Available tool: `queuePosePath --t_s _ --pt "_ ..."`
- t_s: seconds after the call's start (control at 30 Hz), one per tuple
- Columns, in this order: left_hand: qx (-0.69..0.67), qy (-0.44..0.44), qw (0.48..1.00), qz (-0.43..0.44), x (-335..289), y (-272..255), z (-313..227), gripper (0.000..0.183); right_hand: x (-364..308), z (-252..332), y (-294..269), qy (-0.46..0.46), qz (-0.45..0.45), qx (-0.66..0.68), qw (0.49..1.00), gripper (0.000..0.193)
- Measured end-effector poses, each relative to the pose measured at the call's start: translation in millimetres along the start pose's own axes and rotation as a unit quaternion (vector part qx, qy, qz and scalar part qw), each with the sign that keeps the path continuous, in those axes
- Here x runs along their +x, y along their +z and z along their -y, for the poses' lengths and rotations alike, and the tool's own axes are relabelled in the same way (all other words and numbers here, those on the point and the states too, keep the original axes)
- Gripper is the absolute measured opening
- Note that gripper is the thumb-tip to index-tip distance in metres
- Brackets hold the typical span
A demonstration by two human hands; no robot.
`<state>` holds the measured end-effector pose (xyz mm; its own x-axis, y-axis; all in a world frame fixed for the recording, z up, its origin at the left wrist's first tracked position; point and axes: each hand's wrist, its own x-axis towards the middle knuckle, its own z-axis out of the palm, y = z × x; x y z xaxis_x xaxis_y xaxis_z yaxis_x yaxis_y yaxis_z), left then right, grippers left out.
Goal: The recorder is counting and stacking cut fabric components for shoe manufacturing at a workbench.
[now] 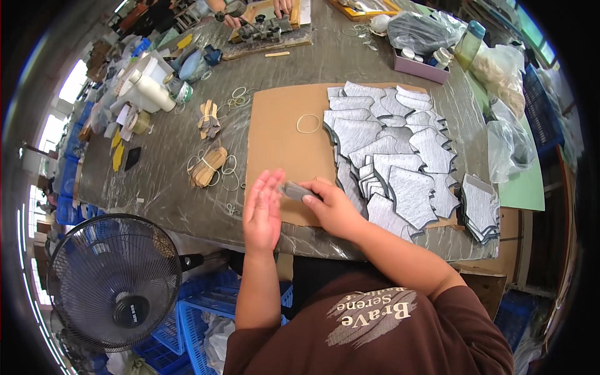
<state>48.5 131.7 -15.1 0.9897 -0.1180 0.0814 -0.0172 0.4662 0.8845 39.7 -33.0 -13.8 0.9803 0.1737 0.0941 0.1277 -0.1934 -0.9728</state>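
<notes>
My right hand (334,206) is closed round a small grey piece (296,191), perhaps a thin stack, held over the cardboard sheet (284,137). Facing it, my left hand (264,209) is open with its fingers stretched out, close to the far end of the piece; whether they touch I cannot tell. Just right of my hands lie overlapping rows of grey fabric-like cut pieces (412,181) with dark, jagged edges. A loose rubber band (308,124) rests on the cardboard beyond my hands.
Left of the cardboard are banded bundles of tan strips (207,167) and several rubber bands. A separate grey stack (480,207) sits at the right edge. A white bottle (152,90), a purple box (421,67) and a floor fan (115,281) stand around. A co-worker's hands (282,7) work at the far side.
</notes>
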Motion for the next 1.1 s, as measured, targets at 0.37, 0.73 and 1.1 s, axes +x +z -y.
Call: queuePosePath --t_s 0.37,0.73,1.1 --pt "0.221 0.131 0.966 0.019 8 34 -22 0.017 -10 18 -21 0.221 0.108 0.464 0.851 0.025" --pt "0.042 -0.007 0.997 -0.067 0 23 -39 0.007 -14 16 -19 0.287 0.105 0.364 0.880 0.025" --pt "0.241 0.063 0.920 0.303 13 -7 -60 0.010 -20 16 -23 0.326 0.273 0.456 0.782 0.027"
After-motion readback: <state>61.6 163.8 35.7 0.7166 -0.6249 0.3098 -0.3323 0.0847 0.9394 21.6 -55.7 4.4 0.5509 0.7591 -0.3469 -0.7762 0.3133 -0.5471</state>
